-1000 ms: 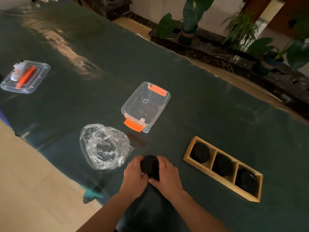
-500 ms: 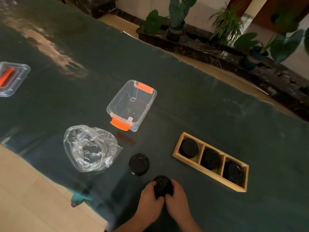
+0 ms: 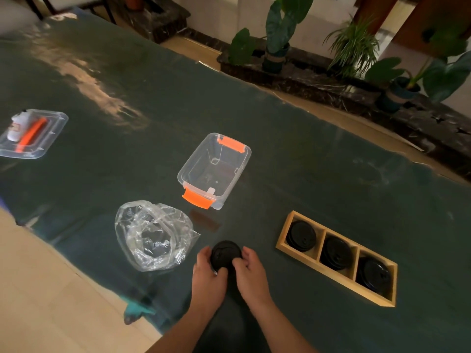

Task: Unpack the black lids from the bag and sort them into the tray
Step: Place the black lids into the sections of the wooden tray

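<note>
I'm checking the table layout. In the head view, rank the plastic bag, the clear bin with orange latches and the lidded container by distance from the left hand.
From the left hand:
1. Plastic bag, just left.
2. Clear bin, ahead.
3. Lidded container, far left.

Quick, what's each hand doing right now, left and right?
Left hand: closed on the left side of the black lid stack.
Right hand: closed on the right side of the same stack.
</note>
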`<state>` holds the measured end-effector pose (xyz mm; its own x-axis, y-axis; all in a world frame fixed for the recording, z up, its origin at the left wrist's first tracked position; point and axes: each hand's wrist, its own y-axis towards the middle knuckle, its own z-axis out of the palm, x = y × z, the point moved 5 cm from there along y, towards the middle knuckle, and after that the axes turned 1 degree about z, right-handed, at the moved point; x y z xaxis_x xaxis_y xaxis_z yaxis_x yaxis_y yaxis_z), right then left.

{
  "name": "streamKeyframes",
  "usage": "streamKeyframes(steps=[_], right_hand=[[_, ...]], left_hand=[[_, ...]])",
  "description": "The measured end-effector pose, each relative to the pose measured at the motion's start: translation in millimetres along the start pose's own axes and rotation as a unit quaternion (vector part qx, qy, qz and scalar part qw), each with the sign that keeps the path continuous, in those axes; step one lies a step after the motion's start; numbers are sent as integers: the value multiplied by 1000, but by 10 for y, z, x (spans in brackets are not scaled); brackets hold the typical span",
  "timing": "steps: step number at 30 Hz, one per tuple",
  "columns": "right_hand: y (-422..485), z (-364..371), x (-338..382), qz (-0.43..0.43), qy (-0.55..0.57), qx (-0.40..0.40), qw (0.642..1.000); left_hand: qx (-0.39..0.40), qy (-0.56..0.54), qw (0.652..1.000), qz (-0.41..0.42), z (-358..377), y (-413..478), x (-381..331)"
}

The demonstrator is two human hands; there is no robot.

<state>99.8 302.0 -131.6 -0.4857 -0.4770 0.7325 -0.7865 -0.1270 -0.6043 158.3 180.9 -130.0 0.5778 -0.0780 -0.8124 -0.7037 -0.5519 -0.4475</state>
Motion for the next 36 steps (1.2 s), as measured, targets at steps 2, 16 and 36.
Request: streamKeyframes(steps=[2,16,36], right_hand=[[39,21,-29,8,0,3,1000],[264,-12,-70,-95,-269,-15,958],[145,-789,-265,-13,64,-80,995]], left_hand=[[14,14,1000,-4,16,52,21],[37,128,991,18,-93,460,253],[205,135,966,78,592,517,-359]])
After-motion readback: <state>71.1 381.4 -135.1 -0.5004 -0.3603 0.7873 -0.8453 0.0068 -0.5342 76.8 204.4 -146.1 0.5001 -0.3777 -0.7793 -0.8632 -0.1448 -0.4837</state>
